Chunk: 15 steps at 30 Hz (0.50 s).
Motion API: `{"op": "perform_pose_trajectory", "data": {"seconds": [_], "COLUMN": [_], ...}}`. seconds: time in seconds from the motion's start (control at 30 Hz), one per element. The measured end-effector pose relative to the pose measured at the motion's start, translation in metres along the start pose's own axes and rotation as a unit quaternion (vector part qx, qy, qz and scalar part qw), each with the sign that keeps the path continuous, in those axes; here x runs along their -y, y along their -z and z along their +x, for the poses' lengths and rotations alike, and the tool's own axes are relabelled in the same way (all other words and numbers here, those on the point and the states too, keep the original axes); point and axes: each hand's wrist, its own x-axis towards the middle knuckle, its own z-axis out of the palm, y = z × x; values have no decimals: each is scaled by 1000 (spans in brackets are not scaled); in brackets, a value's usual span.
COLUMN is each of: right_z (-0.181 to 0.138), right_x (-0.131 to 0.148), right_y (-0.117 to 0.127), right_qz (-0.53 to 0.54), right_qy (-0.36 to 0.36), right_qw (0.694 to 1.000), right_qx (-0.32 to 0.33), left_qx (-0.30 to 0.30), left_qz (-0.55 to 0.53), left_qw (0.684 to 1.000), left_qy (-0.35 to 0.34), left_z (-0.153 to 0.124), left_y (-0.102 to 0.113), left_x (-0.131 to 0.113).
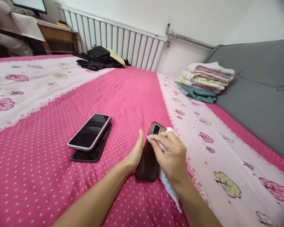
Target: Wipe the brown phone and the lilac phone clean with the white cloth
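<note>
3 phones on 1 pink bedspread (123, 94); brown-cased phone (146, 167) lies back-up between 2 hands; left hand (134, 154) at its left edge, thumb raised, other fingers hidden, can't tell grip; right hand (172, 153) pinches 1 white cloth (168, 186) over its back, near the camera bump; other 2 left of them, white-rimmed phone (91, 130) atop dark phone (101, 147); 1 folded pile (204, 80) farther off, by the headboard (255, 82)

Soft, even brightness, a pale reflection on the white-rimmed phone (90, 131), dark top-right corner, wide-angle stretch toward the edges
</note>
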Motion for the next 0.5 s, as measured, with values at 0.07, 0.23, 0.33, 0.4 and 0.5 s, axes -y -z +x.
{"op": "perform_pose_trajectory", "data": {"seconds": [0.07, 0.23, 0.33, 0.4, 0.5], "right_z": [-1, -4, -8, -9, -8], "right_x": [2, 10, 15, 17, 17], "right_y": [1, 3, 1, 1, 2], "right_qz": [18, 72, 77, 79, 78], "right_qy": [2, 17, 38, 47, 54], "right_qw": [999, 980, 967, 962, 960], "right_qx": [35, 187, 241, 257, 265], "left_qx": [-4, -25, -50, -66, -77], "left_qz": [-18, -71, -99, -115, -132], "left_qw": [1000, 994, 986, 982, 978], "left_qy": [-12, -81, -122, -134, -140], "left_z": [0, -2, -4, -4, -3], "left_y": [0, -2, -3, -2, 3], "left_x": [-2, -13, -20, -23, -25]}}
